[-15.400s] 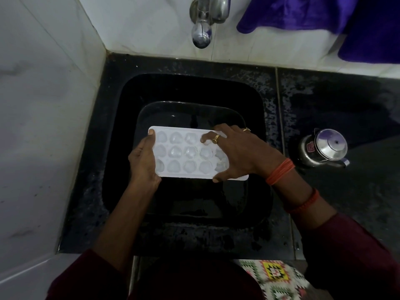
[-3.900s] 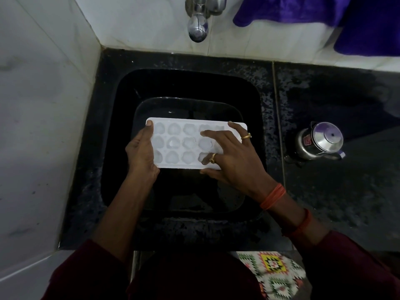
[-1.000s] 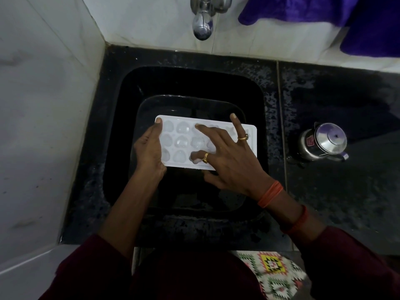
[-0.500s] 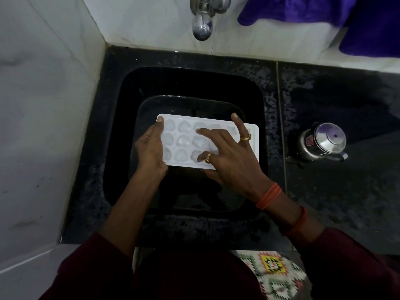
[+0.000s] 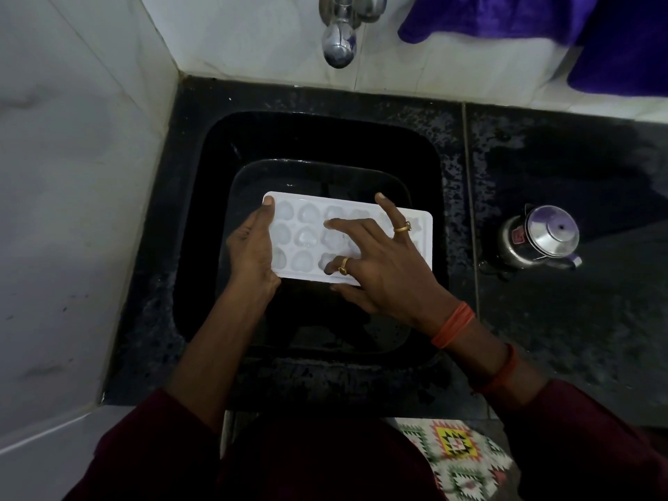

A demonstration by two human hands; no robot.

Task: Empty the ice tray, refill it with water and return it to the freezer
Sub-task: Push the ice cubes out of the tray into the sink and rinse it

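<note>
A white ice tray (image 5: 307,240) with heart-shaped cells is held level over the black sink (image 5: 446,197). My left hand (image 5: 251,247) grips its left end, thumb along the top edge. My right hand (image 5: 383,269) lies over the tray's right half. Its fingers are spread on the cells, one ringed finger curls into a near cell, and the thumb sits at the near edge. Pale ice shows in the left cells. The right cells are mostly hidden by my hand.
A black tub (image 5: 318,168) sits in the sink under the tray. A steel tap (image 5: 339,48) hangs above the back rim. A small steel pot (image 5: 542,240) stands on the wet black counter at right. Purple cloth (image 5: 506,16) hangs behind. White tiled wall at left.
Over the earlier frames my right hand has worked from the tray's right end toward its middle. In the last second tray and hands have barely shifted.
</note>
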